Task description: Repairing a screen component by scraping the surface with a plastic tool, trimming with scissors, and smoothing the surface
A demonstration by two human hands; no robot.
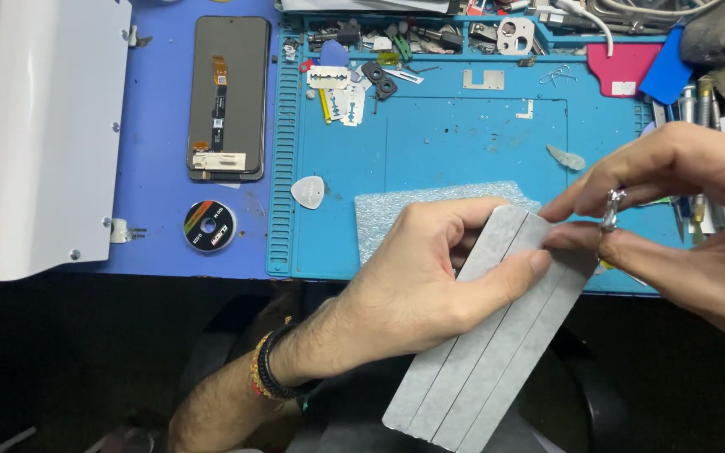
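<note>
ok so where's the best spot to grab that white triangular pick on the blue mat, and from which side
Take the white triangular pick by its two slanted edges near the wide upper part, coming straight down from above. It lies flat on the blue mat with open mat all round, so a pinch across the edges should lift it; its thinness may call for tipping one corner up first. Both hands currently hold the grey strip sheet.

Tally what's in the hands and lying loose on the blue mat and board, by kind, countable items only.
Grey strips held in the hands: 3
Razor blades: 3
White triangular picks: 1
Phone screens, face down: 1
Tape rolls: 1
Foam sheets: 1
Total: 10
The tray of small parts at the top is too cluttered to count.
</note>
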